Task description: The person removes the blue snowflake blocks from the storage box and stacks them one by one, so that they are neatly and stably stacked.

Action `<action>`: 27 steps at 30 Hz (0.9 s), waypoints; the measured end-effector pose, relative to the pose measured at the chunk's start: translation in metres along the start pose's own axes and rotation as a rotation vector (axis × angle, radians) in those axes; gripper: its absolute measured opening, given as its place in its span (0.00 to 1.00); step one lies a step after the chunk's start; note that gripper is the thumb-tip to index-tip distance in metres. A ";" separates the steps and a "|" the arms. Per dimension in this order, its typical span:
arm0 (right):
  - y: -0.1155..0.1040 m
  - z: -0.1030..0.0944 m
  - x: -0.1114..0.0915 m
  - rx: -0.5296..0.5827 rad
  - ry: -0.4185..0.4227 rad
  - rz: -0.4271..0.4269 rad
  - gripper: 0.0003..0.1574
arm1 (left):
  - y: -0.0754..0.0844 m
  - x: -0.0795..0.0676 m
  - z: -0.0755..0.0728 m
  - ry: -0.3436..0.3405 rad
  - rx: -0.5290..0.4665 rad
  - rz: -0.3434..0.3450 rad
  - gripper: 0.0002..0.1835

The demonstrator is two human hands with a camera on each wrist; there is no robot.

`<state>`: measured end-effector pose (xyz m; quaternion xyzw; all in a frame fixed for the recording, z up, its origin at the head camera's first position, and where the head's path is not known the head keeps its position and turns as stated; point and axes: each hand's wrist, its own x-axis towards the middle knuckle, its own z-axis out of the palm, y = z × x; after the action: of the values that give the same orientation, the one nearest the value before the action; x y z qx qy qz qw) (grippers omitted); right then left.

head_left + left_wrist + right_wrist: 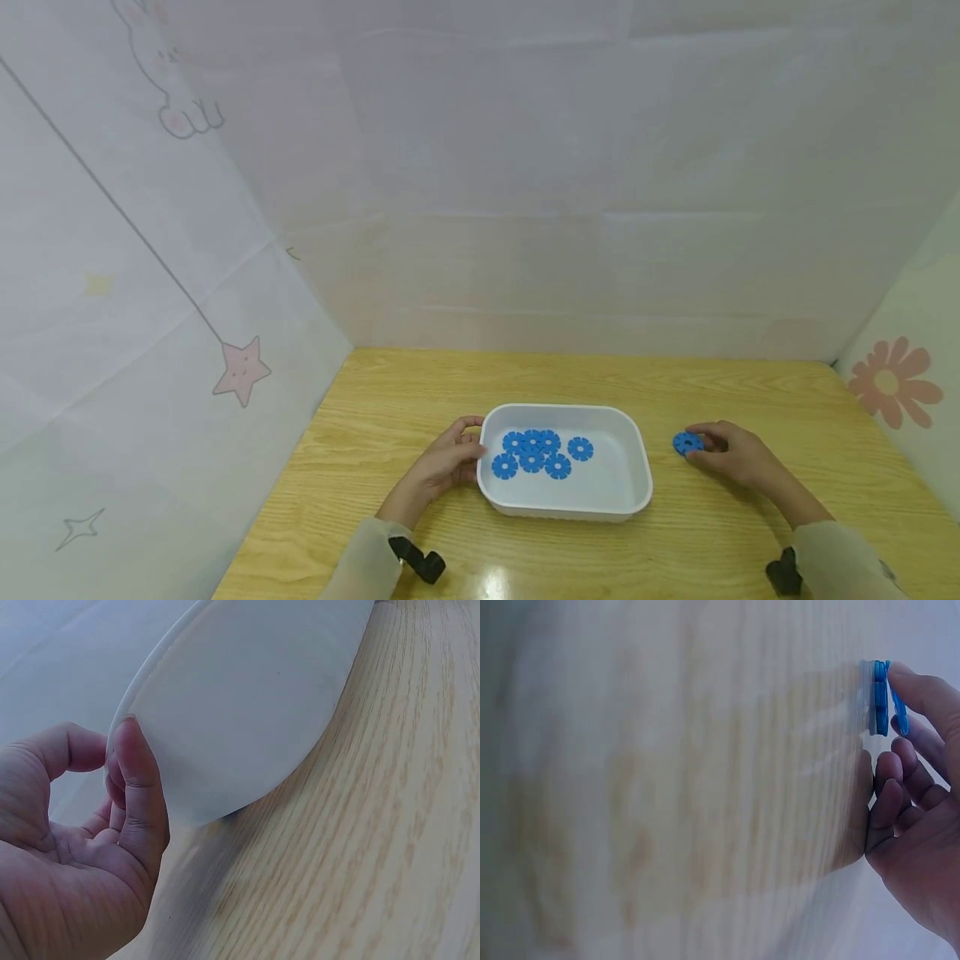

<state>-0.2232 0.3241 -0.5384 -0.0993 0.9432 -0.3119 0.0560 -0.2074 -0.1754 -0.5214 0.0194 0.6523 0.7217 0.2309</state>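
A white plastic tray [611, 483] stands on the table, with several blue interlocking discs [557, 467] inside, mostly clustered at its left. My left hand [446, 462] grips the tray's left rim; in the left wrist view, the tray's side wall [247, 705] fills the space beside the fingers. To the right of the tray, my right hand [738, 454] pinches a blue interlocking disc [681, 443] between thumb and finger. The right wrist view shows this held disc [899, 712] tilted, just over another blue disc [881, 701] that lies flat on the table.
The wooden table [570, 558] runs back to a pale cloth wall [570, 275]. More cloth hangs at the left and right, the left one printed with a pink star [242, 371], the right one with a flower [888, 382].
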 end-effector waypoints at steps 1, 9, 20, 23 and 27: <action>-0.001 0.000 0.000 0.000 0.000 0.002 0.36 | 0.000 0.000 0.000 0.001 0.000 0.000 0.33; -0.004 -0.001 -0.001 0.015 -0.008 -0.003 0.36 | 0.001 -0.001 0.000 -0.003 0.008 0.001 0.33; -0.006 -0.001 -0.001 0.041 -0.021 -0.023 0.35 | -0.001 0.000 -0.001 0.004 0.004 0.002 0.33; -0.007 -0.001 -0.002 0.045 -0.025 -0.024 0.35 | -0.001 0.001 0.000 0.009 0.000 -0.002 0.33; -0.007 -0.002 -0.001 0.042 -0.026 -0.031 0.34 | 0.000 0.001 0.000 0.009 -0.001 0.002 0.33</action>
<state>-0.2211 0.3202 -0.5321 -0.1165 0.9341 -0.3311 0.0656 -0.2082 -0.1750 -0.5215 0.0168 0.6531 0.7221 0.2275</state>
